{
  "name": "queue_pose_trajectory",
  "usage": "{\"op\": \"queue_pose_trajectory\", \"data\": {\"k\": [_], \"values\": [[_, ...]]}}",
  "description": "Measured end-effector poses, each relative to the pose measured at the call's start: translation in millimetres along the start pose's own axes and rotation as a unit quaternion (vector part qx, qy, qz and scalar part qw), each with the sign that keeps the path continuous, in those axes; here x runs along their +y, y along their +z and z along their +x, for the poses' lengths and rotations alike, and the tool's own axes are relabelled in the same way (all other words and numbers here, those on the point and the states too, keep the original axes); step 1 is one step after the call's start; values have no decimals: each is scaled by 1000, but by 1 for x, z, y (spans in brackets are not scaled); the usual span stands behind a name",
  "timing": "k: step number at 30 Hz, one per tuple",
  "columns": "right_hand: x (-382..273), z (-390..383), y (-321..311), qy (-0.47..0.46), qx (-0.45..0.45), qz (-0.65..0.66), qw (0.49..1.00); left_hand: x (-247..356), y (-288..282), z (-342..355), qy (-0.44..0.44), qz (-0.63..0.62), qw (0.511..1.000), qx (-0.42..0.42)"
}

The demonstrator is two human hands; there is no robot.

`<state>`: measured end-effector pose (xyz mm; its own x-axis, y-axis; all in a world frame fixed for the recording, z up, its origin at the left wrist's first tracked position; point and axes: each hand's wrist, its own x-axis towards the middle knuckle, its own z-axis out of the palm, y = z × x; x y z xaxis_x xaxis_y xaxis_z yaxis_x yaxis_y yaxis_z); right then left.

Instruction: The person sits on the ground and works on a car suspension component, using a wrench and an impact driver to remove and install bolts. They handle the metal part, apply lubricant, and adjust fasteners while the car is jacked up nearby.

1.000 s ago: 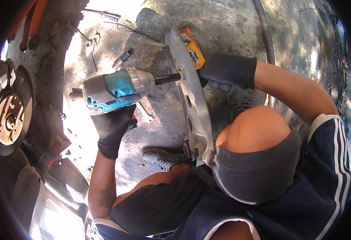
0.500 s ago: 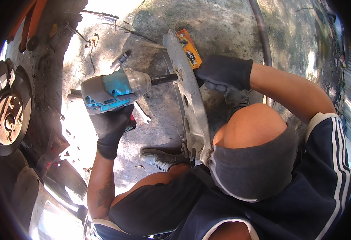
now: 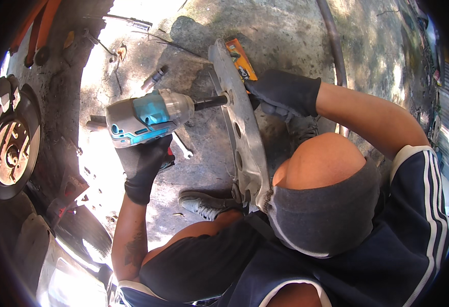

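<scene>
My left hand (image 3: 143, 166), in a black glove, is wrapped round the grip of a teal and grey cordless impact wrench (image 3: 150, 116). A long black socket (image 3: 210, 103) on its nose reaches to a fastener on a grey metal suspension arm (image 3: 250, 138), which stands on edge in front of my bent knee. On the far side of that arm is my gloved right hand (image 3: 286, 93). Its fingers are closed against the metal opposite the socket; what they hold, if anything, is hidden behind the arm and the glove.
An orange box (image 3: 242, 59) lies behind the suspension arm. On the concrete are an open-end wrench (image 3: 184, 147), a loose socket piece (image 3: 154, 79) and thin rods. A wheel hub with a brake disc (image 3: 12, 153) stands at the left. A dark hose or pipe (image 3: 335, 46) runs along the right.
The impact wrench has shifted very slightly to the right and down. My right hand has moved a touch to the left, still against the suspension arm.
</scene>
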<state>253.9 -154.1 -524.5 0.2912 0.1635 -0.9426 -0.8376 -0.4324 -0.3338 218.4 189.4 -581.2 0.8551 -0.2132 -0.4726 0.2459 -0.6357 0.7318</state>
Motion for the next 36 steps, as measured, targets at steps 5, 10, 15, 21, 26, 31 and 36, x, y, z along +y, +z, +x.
{"op": "queue_pose_trajectory", "data": {"k": [5, 10, 15, 21, 26, 31, 36], "values": [[-2, 0, -2, 19, -3, 24, 1000, 12, -1, 0, -12, -66, 998, -13], [-5, 2, -4, 30, -24, 23, 999, 6, -2, 2, -36, -238, 970, -29], [-3, 8, -10, 45, -60, 24, 997, 1, -4, 4, -56, -290, 955, -29], [-8, 7, -8, 47, -44, -14, 998, 10, 0, 0, 27, -26, 999, -3], [-1, 12, -10, 57, -61, 27, 996, -2, -10, 7, -103, -557, 823, -35], [-5, 10, -10, 53, -47, -9, 997, 12, -2, 2, 4, -166, 986, -21], [-6, 6, -11, 47, -58, 1, 997, 12, -5, 4, -85, -577, 811, -41]]}}
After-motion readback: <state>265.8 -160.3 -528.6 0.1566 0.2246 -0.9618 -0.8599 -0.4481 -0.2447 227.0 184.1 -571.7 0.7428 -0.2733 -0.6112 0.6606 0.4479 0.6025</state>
